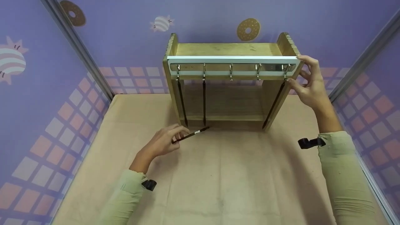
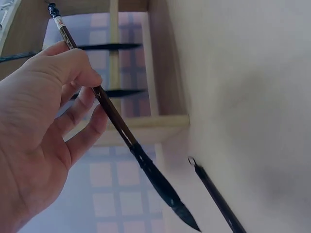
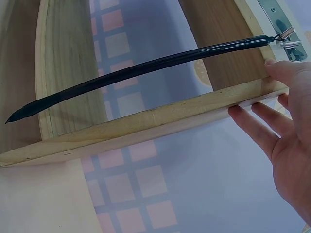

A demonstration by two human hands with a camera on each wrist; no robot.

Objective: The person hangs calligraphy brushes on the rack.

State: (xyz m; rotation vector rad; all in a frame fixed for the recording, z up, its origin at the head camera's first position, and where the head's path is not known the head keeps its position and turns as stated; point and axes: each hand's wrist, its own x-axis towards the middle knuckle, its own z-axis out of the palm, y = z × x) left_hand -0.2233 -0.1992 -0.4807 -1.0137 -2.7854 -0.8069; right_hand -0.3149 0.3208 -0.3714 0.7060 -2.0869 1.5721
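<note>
My left hand (image 1: 164, 140) pinches a calligraphy brush (image 2: 116, 119) between thumb and fingers, in front of the rack's left foot. The brush has a brown shaft, a white label near its looped end, and dark bristles. My right hand (image 1: 311, 86) grips the upper right corner of a wooden rack (image 1: 220, 118); its thumb lies at the front edge and fingers touch the outer side. Metal hooks (image 1: 231, 72) line the white board (image 1: 232, 58). Dark brushes hang from the two leftmost hooks, and another brush (image 3: 141, 70) hangs from the rightmost.
Low in the left wrist view shows another dark shaft (image 2: 216, 196) with a loop, over the tabletop; its lower end is cut off. A beige cloth (image 1: 212, 187) covers the table. Patterned walls (image 1: 125, 37) stand behind and at both sides.
</note>
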